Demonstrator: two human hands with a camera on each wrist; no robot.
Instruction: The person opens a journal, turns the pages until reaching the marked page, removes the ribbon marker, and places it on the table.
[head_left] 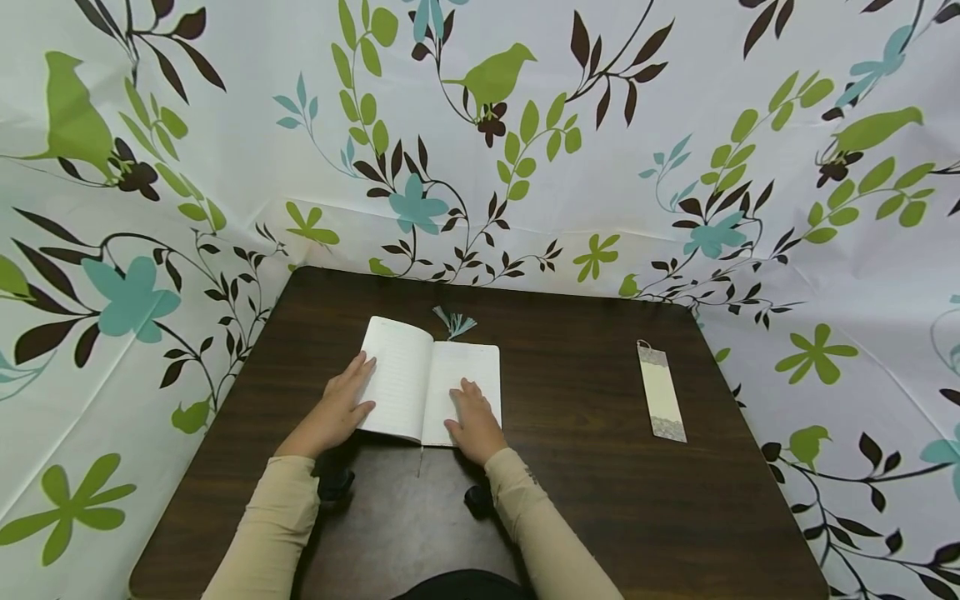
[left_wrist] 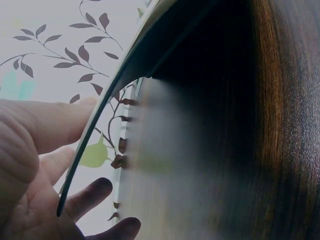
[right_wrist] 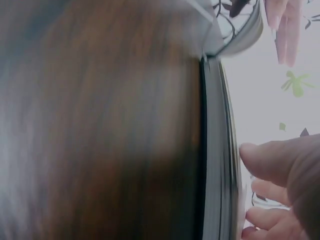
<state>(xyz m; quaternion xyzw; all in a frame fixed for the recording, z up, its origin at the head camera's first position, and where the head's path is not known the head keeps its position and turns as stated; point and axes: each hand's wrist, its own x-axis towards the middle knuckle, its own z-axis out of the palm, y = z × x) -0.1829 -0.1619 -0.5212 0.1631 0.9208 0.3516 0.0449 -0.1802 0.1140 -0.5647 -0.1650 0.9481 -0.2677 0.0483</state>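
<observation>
An open notebook with pale pages lies on the dark wooden table, its left side raised off the tabletop in the left wrist view. My left hand holds that left edge, the thumb over the page side and fingertips showing beneath the cover. On the right page rests my right hand, fingers extended; the right wrist view shows its thumb against the top of the page stack. A teal tassel pokes out past the notebook's top edge. Below the spine hangs a thin ribbon.
A cream bookmark with patterned ends and a string loop lies on the right of the table. Patterned cloth with birds and leaves surrounds the table's back and sides. Dark wrist devices sit under both wrists.
</observation>
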